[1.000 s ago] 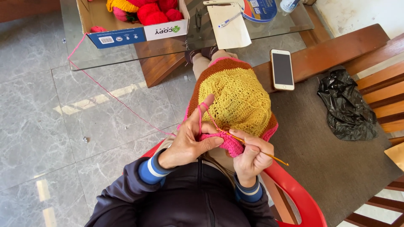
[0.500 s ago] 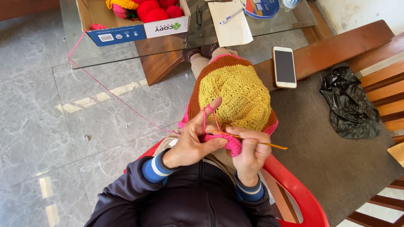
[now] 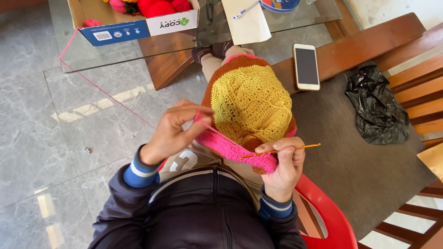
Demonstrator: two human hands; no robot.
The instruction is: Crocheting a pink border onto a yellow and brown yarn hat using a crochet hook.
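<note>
Centre frame: right hand point(image 3: 282, 171) pinches the crochet hook point(image 3: 281, 150), long axis lying left-right along the pink edge of the crocheted piece point(image 3: 249, 103) on the lap, while left hand point(image 3: 177, 131), just left, pinches the pink yarn point(image 3: 108, 94) taut.

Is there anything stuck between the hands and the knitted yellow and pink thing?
Nothing visible is in the way. The right hand grips the pink edge of the crocheted piece and holds the crochet hook against it. The left hand pinches the pink yarn that leads into that edge.
</note>
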